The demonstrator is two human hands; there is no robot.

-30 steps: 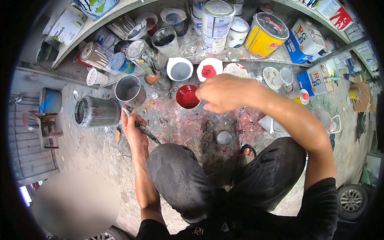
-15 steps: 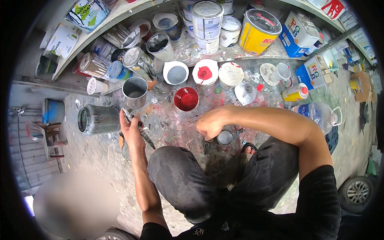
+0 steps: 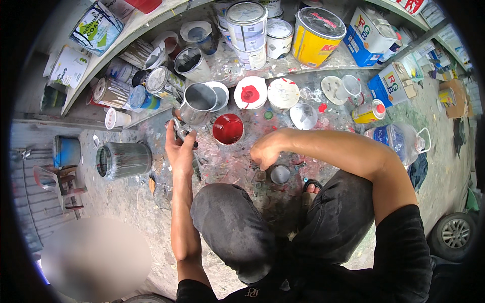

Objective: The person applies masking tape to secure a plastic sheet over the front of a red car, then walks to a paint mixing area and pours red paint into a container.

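My left hand (image 3: 180, 154) is closed around a metal spray gun (image 3: 182, 132), whose open grey cup (image 3: 200, 97) tilts up over the floor. My right hand (image 3: 269, 148) is low over the floor with fingers curled down and together; whatever they may hold is hidden. Just beside its fingertips lies a small round grey cap (image 3: 280, 174). Between the hands stands a cup coated inside with red paint (image 3: 228, 129). Left of the spray gun, a large grey paint-streaked jar (image 3: 124, 160) lies on its side.
Ahead stand a white red-stained lid (image 3: 250, 93), a pale round lid (image 3: 283, 94) and a white paper strainer (image 3: 303, 116). A shelf (image 3: 222, 76) behind holds several paint cans, including a yellow one (image 3: 319, 38). A water jug (image 3: 396, 143) is at the right.
My left hand has carried the spray gun right and slightly upward, toward the red cup, covering part of a grey-stained lid. My right hand has lifted slightly beside the grey cap.
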